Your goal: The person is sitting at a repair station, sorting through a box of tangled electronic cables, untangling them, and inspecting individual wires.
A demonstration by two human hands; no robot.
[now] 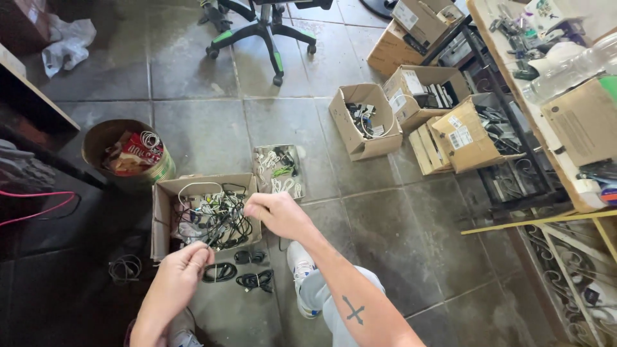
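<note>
- A thin black cable (222, 225) is seen stretched between both hands, above a cardboard box (164, 218) filled with tangled black and white cords.
- One end is pinched in the closed fingers of the left hand (183, 266), at the box's near edge.
- The other end is gripped by the curled fingers of the right hand (277, 213), beside the box's right wall.
- Coiled black cables (247, 273) are laid on the floor (385, 225) between the hands.

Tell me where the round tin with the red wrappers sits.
In the head view, the round tin stands on the tiled floor at left, just up-left of the open cardboard box of tangled cables, beside the dark bench edge.
</note>
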